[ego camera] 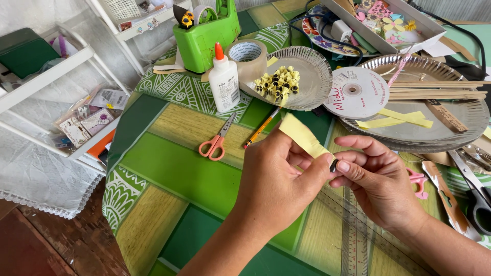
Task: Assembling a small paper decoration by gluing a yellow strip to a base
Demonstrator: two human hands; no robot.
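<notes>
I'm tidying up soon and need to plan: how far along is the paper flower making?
Done: a pile of small yellow-and-black flowers lies on a foil plate. In hand: the left hand and right hand pinch a yellow strip with a small dark piece at its end. Left: more yellow strips lie unrolled on another plate.

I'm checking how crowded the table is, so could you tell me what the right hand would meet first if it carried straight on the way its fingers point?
The right hand points left, so it would at once meet the left hand, whose fingers pinch the yellow paper strip right at its fingertips.
</notes>
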